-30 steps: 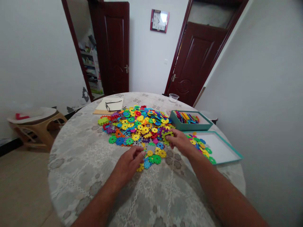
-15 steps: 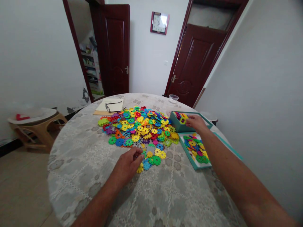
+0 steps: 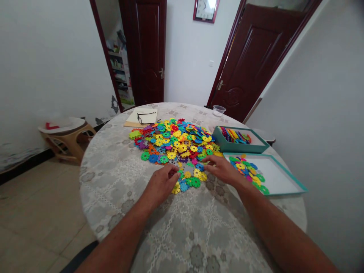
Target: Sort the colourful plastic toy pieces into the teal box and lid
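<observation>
My left hand (image 3: 164, 181) lies at the near edge of a heap of colourful plastic gear-shaped discs (image 3: 176, 144). Its fingers are loosely curled, with a gap between thumb and forefinger, and I see nothing in it. Close to its fingertips are a yellow disc (image 3: 175, 188), a blue disc (image 3: 184, 185) and a green disc (image 3: 195, 182). My right hand (image 3: 222, 168) reaches in from the right, its fingers stretched out and apart over the heap's right edge, nearest to yellow and blue discs. No piece shows between its fingers.
At the right, a teal box (image 3: 239, 147) holds rows of linked discs. Before it lies a shallow teal-edged lid (image 3: 281, 176) with loose discs. Glasses (image 3: 145, 117) rest on a notebook (image 3: 132, 116) at the back left; a clear bowl (image 3: 218, 110) stands behind.
My right hand has left the teal box and moved left to the heap, and linked discs now lie in the box. My left hand stays by the near discs. The view has tilted down.
</observation>
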A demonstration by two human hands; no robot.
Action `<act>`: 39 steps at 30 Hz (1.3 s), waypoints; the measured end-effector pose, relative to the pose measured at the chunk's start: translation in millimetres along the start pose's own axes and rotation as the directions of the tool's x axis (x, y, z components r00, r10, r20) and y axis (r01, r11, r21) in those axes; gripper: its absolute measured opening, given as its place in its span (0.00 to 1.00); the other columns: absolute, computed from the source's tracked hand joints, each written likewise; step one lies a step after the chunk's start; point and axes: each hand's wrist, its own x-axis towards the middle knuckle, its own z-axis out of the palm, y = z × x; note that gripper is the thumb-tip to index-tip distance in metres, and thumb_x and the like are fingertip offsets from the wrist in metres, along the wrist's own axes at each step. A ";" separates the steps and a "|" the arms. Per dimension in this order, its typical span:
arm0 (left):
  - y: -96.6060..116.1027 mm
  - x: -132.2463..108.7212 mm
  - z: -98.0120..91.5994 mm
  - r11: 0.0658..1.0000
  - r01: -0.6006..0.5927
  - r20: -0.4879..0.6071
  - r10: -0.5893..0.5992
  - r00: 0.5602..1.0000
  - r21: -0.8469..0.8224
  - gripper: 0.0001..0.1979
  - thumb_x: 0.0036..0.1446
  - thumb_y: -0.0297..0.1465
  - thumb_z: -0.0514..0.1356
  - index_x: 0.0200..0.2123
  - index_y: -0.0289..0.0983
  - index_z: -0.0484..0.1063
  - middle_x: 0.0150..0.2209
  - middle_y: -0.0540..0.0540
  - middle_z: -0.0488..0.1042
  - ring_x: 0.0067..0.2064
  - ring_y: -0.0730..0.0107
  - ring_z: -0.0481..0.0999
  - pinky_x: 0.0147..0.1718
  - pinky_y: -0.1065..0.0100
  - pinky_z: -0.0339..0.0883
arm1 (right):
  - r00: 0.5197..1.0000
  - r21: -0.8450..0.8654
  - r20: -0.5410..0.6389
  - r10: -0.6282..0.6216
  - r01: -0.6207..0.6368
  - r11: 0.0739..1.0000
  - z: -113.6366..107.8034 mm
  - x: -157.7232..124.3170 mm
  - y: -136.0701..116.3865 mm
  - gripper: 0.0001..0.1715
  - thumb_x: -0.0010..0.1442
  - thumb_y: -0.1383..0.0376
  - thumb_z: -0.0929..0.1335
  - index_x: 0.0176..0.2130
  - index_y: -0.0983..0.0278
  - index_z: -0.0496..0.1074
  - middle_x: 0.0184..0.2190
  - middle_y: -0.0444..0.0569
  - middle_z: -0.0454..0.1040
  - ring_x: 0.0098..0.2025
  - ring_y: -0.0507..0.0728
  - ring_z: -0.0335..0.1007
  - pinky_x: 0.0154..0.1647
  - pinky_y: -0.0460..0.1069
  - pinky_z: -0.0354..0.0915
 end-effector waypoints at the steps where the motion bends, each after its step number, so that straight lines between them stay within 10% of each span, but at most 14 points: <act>1: -1.3 0.2 0.6 1.000 -0.003 -0.005 0.003 1.000 0.003 0.10 0.63 0.36 0.59 0.41 0.39 0.77 0.38 0.46 0.82 0.39 0.63 0.79 0.40 0.65 0.68 | 0.997 -0.060 0.039 -0.061 0.064 0.996 13.0 -3.5 -9.2 0.17 0.63 0.61 0.70 0.50 0.61 0.77 0.43 0.50 0.80 0.40 0.57 0.77 0.43 0.51 0.72; 6: -6.7 0.4 1.3 1.000 -0.003 -0.035 0.004 0.999 0.008 0.10 0.63 0.36 0.59 0.42 0.39 0.77 0.38 0.47 0.82 0.39 0.65 0.79 0.40 0.66 0.68 | 0.978 -0.300 0.080 -0.193 0.208 0.931 58.9 -6.9 -32.1 0.27 0.64 0.60 0.71 0.60 0.64 0.71 0.56 0.59 0.74 0.58 0.63 0.70 0.59 0.56 0.65; 14: -7.8 1.3 -4.7 0.998 -0.001 -0.055 0.005 0.998 0.068 0.07 0.64 0.33 0.59 0.40 0.39 0.77 0.38 0.47 0.81 0.39 0.65 0.79 0.39 0.66 0.67 | 0.980 -0.178 0.048 -0.195 0.201 0.963 62.9 -10.1 -34.1 0.33 0.59 0.67 0.72 0.62 0.63 0.69 0.53 0.56 0.71 0.54 0.61 0.69 0.56 0.55 0.65; 31: -18.2 3.0 -12.1 0.937 0.040 -0.112 0.000 0.994 0.348 0.11 0.65 0.30 0.58 0.49 0.40 0.75 0.46 0.42 0.81 0.46 0.61 0.79 0.48 0.63 0.67 | 0.989 0.073 0.059 -0.135 0.130 0.989 47.8 -19.6 -44.8 0.14 0.65 0.62 0.68 0.51 0.58 0.75 0.30 0.42 0.68 0.32 0.55 0.65 0.33 0.49 0.60; 39: -21.3 4.6 -17.8 0.844 0.100 -0.091 -0.061 0.994 0.526 0.15 0.66 0.31 0.55 0.53 0.39 0.74 0.51 0.40 0.80 0.51 0.56 0.78 0.48 0.62 0.67 | 0.945 -0.221 -0.179 -0.272 0.231 0.948 57.8 -6.0 -48.2 0.03 0.67 0.65 0.66 0.40 0.61 0.71 0.36 0.49 0.71 0.39 0.58 0.68 0.41 0.50 0.62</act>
